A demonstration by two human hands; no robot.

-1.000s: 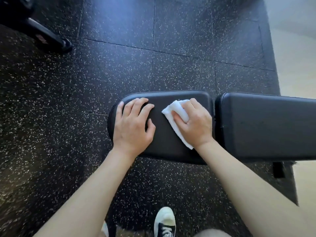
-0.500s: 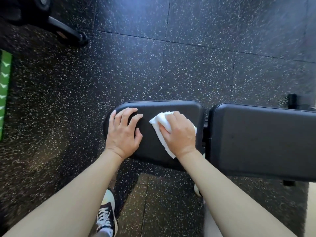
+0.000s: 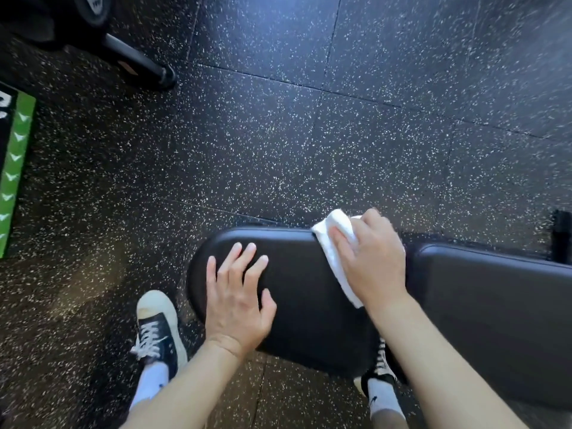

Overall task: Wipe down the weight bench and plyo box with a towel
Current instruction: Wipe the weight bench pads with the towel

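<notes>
Nearest us, our left hand [image 3: 238, 300] lies flat, fingers spread, steadying the weight bench [image 3: 303, 292] seat pad. Our right hand [image 3: 370, 261] presses the folded white towel [image 3: 335, 243], fingers curled over it, at the pad's far edge by the gap; we should keep firm pressure and overlap strokes. Farther off, the green strip [image 3: 15, 171] shows only white chevrons, with no legible writing.

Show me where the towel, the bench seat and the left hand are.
towel [image 3: 335, 233], head view, upper folded part.
bench seat [image 3: 297, 274], head view, bare middle of pad.
left hand [image 3: 236, 300], head view, back of hand.
</notes>
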